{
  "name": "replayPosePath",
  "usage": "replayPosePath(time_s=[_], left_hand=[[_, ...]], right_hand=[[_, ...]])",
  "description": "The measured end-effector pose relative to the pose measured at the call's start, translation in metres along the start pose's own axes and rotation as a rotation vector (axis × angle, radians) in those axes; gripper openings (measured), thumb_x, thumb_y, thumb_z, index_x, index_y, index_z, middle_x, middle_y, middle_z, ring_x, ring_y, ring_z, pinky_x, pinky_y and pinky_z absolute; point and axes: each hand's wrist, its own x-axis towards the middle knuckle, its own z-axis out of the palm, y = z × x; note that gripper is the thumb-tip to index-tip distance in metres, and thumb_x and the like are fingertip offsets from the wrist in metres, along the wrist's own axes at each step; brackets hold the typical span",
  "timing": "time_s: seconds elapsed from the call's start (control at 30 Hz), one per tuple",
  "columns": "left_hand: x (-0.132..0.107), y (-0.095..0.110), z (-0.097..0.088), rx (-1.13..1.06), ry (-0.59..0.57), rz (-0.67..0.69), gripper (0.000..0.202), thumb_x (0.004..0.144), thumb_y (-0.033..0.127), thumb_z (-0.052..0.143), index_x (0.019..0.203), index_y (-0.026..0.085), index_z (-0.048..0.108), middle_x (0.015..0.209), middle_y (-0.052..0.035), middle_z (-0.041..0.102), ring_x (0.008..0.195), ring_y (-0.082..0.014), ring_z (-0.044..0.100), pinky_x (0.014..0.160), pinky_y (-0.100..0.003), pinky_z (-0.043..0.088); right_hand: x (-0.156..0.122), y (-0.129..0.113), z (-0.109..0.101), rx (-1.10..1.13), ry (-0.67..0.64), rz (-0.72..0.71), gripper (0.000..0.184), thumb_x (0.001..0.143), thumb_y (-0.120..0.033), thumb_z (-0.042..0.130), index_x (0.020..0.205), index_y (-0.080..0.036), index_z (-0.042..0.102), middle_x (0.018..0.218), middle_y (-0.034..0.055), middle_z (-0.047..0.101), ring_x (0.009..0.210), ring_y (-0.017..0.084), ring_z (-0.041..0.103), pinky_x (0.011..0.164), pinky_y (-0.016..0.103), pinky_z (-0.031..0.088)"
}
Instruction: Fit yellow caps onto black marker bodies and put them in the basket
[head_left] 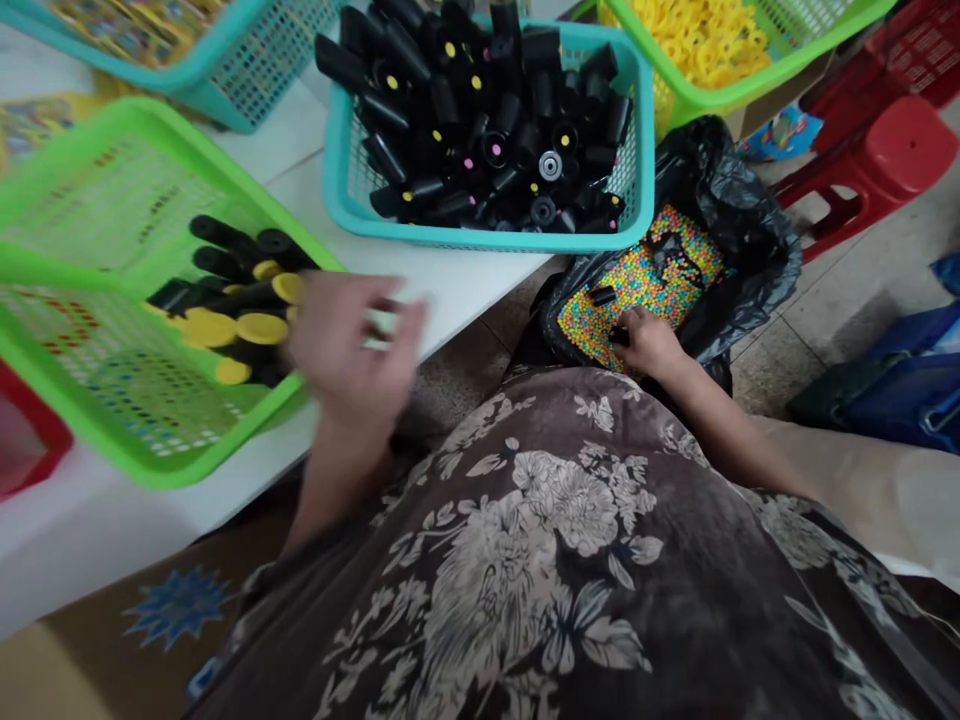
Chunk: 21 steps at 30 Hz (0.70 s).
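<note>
My left hand (352, 345) is blurred with motion above the rim of a green plastic basket (161, 470), close to black plastic tubes with yellow caps (240, 310) lying in it. A small pale item shows at its fingers, too blurred to identify. My right hand (649, 342) rests low in multicoloured plastic beads (637, 290) inside a black plastic bag (739, 240). Its fingertips close on a short black plastic piece (619, 337). Another black piece (601, 295) lies on the beads.
A teal basket (480, 237) piled with black tubes (480, 120) stands on the white table (480, 272). Behind it, a green basket (750, 85) holds yellow plastic parts (701, 40). Red stools (907, 150) stand at the upper right, and a blue bag (885, 390) lies on the floor.
</note>
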Motion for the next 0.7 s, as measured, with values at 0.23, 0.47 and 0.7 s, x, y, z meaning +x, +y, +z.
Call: replayPosePath(time_s=[0.23,0.47,0.7], left_hand=[[-0.029,0.026,0.164,-0.042,-0.896,0.178,0.008,0.089,0.026,0.076,0.087,0.018,0.074,0.094,-0.0099,0.072,0.089,-0.0230,0.069,0.079,-0.033,0.053],[-0.024,0.053,0.234,0.277,-1.154,0.152,0.028,0.088,0.006,0.061,0.110,0.009,0.078,0.116,-0.0214,0.075,0.108,-0.0318,0.074,0.092,-0.037,0.056],[-0.025,0.037,0.232,-0.070,-0.940,0.135,0.023,0.083,0.011,0.067,0.103,0.015,0.077,0.110,-0.0120,0.076,0.103,-0.0256,0.073,0.091,-0.034,0.057]], right_hand=[[0.002,0.012,-0.005,-0.091,0.002,-0.085,0.036,0.094,-0.020,0.054,0.122,-0.003,0.068,0.124,0.0289,0.067,0.115,0.038,0.060,0.094,0.044,0.049],[0.024,-0.015,-0.007,-0.139,-0.142,-0.070,0.038,0.093,-0.010,0.050,0.123,0.003,0.069,0.124,0.0347,0.067,0.114,0.039,0.064,0.094,0.045,0.052],[0.022,0.009,0.024,0.398,0.182,0.015,0.034,0.083,-0.021,0.070,0.116,-0.013,0.071,0.112,0.0167,0.076,0.100,0.031,0.072,0.091,0.042,0.058]])
